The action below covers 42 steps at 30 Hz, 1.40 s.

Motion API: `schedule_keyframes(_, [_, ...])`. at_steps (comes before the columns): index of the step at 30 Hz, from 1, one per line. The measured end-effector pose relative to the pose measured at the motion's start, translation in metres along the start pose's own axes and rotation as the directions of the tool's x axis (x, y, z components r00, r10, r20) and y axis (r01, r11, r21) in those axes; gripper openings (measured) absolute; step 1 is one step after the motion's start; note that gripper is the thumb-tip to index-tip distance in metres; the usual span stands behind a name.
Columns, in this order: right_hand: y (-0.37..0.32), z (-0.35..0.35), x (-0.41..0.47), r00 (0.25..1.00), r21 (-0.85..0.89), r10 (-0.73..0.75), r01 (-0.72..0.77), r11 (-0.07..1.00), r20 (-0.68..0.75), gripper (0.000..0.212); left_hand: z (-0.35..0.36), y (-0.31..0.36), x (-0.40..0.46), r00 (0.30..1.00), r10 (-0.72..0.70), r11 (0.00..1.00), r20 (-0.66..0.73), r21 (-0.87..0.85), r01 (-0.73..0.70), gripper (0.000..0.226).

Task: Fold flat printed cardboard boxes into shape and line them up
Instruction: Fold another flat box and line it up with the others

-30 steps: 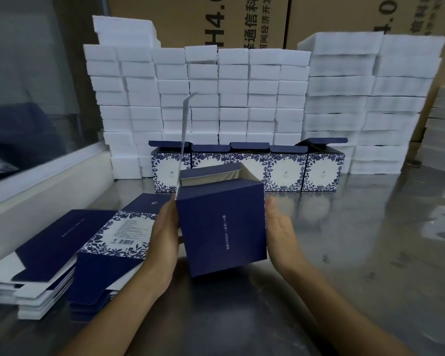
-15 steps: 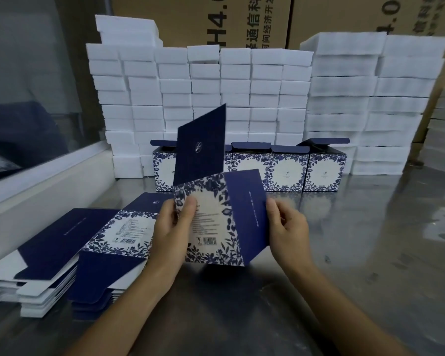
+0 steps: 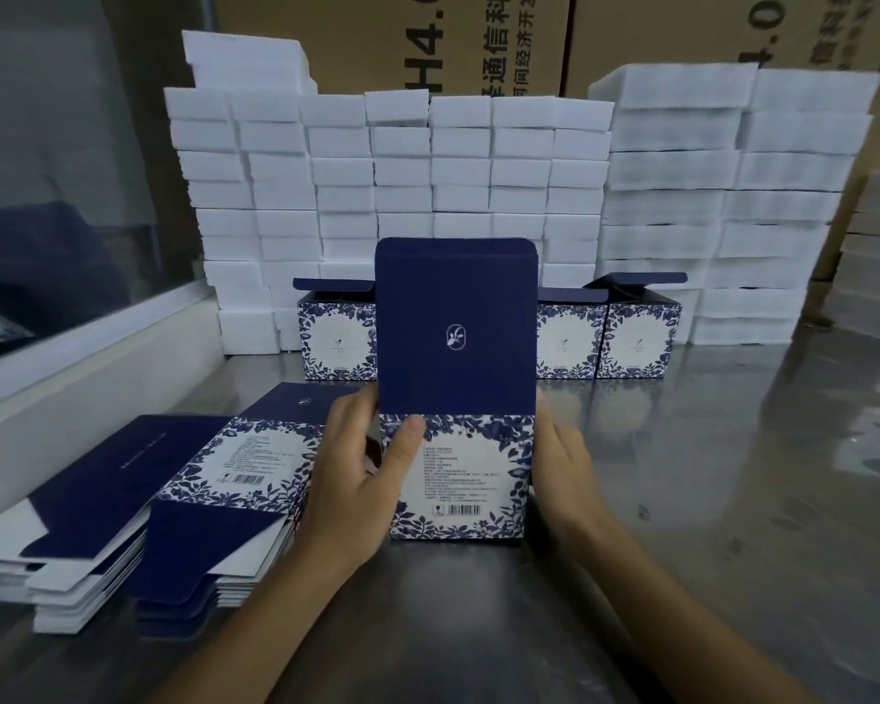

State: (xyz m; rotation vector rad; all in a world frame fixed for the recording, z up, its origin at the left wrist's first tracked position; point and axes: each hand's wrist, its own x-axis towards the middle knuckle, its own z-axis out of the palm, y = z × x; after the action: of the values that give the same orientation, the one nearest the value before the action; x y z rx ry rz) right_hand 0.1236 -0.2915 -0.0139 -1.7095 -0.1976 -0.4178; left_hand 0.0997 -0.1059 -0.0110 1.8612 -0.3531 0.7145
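Both our hands gripped the box (image 3: 456, 480) from its sides: our left hand (image 3: 349, 480) curled round the left edge with the thumb (image 3: 408, 444) pressed on the flowered front panel, and our right hand (image 3: 562, 470) clasped the right edge, its fingers hidden behind the card. We held the box upright with its bottom edge on or just over the metal table (image 3: 682, 500); we could not tell which. Its front showed a white label with small print and a barcode, framed in blue leaves, and its dark blue lid flap (image 3: 456, 322) stood straight up with a small white emblem on it. To our left lay a stack of flat boxes (image 3: 138, 510), fanned out on the table, the top ones showing the same blue and flowered print. Beyond the held box stood a row of folded boxes (image 3: 600, 337), side by side with their lid flaps open, partly hidden by the raised flap. Behind the row rose stacks of white foam blocks (image 3: 453, 165), and behind those stood brown cartons (image 3: 387, 38) with black printed characters.
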Motion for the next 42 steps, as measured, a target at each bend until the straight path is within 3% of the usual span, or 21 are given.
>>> schedule_keyframes(6, [-0.010, 0.002, -0.002, 0.991, 0.227, -0.130, 0.134, 0.965, -0.033, 0.059, 0.001, 0.003, 0.001, 0.993, 0.092, 0.994, -0.075, 0.066, -0.087, 0.032])
schedule_keyframes(10, [-0.011, 0.004, -0.001, 0.973, 0.167, -0.205, 0.221, 0.961, -0.106, 0.017, 0.002, 0.007, -0.001, 0.989, 0.101, 0.995, -0.104, 0.015, -0.100, 0.023])
schedule_keyframes(12, [-0.010, 0.003, -0.001, 0.966, 0.158, -0.218, 0.239, 0.958, -0.138, 0.024, 0.002, 0.009, -0.002, 0.991, 0.096, 0.995, -0.089, -0.004, -0.097, 0.033])
schedule_keyframes(16, [-0.010, 0.004, -0.004, 0.920, -0.169, -0.375, 0.354, 0.920, -0.114, 0.025, 0.002, 0.009, -0.002, 0.967, 0.243, 0.953, -0.074, 0.204, -0.224, 0.040])
schedule_keyframes(19, [-0.015, 0.011, -0.008, 0.887, -0.322, -0.450, 0.399, 0.859, -0.102, 0.030, 0.003, 0.008, -0.003, 0.975, 0.217, 0.953, -0.052, 0.227, -0.200, 0.037])
schedule_keyframes(22, [-0.021, 0.017, -0.012, 0.779, -0.565, -0.625, 0.493, 0.661, -0.050, 0.031, 0.006, 0.008, -0.004, 0.974, 0.221, 0.947, -0.046, 0.251, -0.203, 0.038])
schedule_keyframes(25, [-0.024, 0.024, -0.019, 0.736, -0.617, -0.674, 0.559, 0.554, 0.063, 0.024, 0.007, 0.010, -0.005, 0.964, 0.263, 0.926, -0.043, 0.292, -0.239, 0.044])
schedule_keyframes(36, [-0.029, 0.030, -0.020, 0.798, -0.545, -0.602, 0.509, 0.666, 0.010, 0.012, 0.012, 0.007, -0.004, 0.937, 0.337, 0.886, -0.089, 0.366, -0.284, 0.041])
schedule_keyframes(42, [-0.014, 0.016, -0.012, 0.764, -0.520, -0.645, 0.545, 0.658, -0.017, 0.028, 0.012, 0.006, -0.004, 0.943, 0.320, 0.873, -0.092, 0.415, -0.256, 0.041])
